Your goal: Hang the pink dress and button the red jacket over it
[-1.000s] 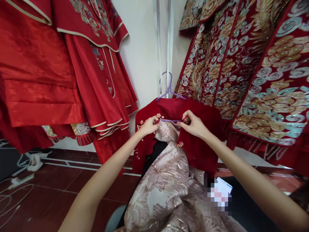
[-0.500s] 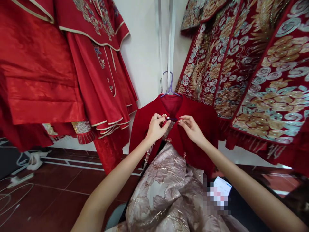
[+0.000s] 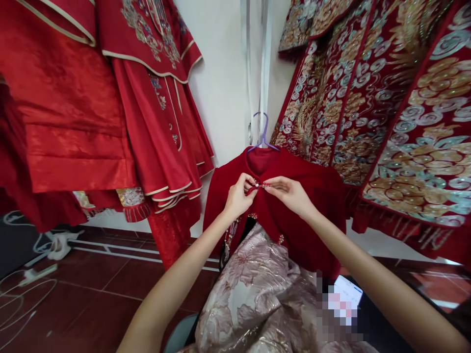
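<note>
A dark red jacket (image 3: pixel 309 196) hangs on a purple hanger (image 3: pixel 264 132) in front of me. My left hand (image 3: pixel 240 197) pinches the left front edge of the jacket near its upper button. Opposite it, my right hand (image 3: pixel 290 195) is closed on the other front edge, fingertips almost touching the left ones. The two edges meet between my hands; whether the button is fastened cannot be made out. Lower down, ornate buttons (image 3: pixel 281 239) show on the front edge. Below the jacket, a shiny pinkish-grey floral fabric (image 3: pixel 250 274) spreads across my lap.
Red garments (image 3: pixel 158 122) hang at the left, and heavily embroidered ones (image 3: pixel 415 132) at the right. A lit phone (image 3: pixel 346 296) lies by my right forearm. White shoes (image 3: pixel 59 245), a rack bar (image 3: pixel 121 252) and cables (image 3: pixel 29 299) are on the floor at left.
My hands have come together, drawing the jacket's two front edges from apart to meeting. The gap that showed the hanger bar is now covered by red cloth.
</note>
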The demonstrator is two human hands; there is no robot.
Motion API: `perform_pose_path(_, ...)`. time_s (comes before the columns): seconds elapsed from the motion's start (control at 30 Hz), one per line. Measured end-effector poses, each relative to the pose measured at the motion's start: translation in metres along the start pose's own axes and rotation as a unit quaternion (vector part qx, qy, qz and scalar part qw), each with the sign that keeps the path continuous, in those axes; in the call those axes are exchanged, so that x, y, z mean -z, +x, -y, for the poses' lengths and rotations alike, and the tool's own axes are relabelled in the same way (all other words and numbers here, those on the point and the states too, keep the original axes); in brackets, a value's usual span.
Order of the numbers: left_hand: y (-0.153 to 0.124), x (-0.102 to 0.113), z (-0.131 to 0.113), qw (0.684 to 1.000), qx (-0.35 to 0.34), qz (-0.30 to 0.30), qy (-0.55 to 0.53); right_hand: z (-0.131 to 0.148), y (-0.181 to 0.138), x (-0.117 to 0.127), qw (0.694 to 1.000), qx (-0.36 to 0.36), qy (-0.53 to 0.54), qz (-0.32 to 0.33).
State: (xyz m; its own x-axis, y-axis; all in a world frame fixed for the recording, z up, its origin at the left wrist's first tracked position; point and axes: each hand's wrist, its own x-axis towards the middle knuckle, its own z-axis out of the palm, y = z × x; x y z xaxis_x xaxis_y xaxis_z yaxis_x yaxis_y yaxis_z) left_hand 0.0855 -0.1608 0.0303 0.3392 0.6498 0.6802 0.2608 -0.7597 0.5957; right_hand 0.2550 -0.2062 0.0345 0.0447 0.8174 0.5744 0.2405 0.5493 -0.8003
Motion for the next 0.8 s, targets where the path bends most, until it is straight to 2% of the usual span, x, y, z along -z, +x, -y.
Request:
perform_pose_path(0.33,0.009,0.0,-0.002,0.998,-0.017,0.039,0.053,-0.002,0.006,0.001,0.996,0.035,-0.08,-0.006)
perform_pose_path(0.53,0.014,0.006,-0.023,0.978,-0.022,0.063,0.199,0.001,0.006,0.001,0.986,0.061,-0.152,-0.02)
perform_pose_path(0.8,0.027,0.001,-0.033,0.958,-0.037,0.071,0.275,0.002,0.005,0.005,0.98,0.092,-0.173,-0.016)
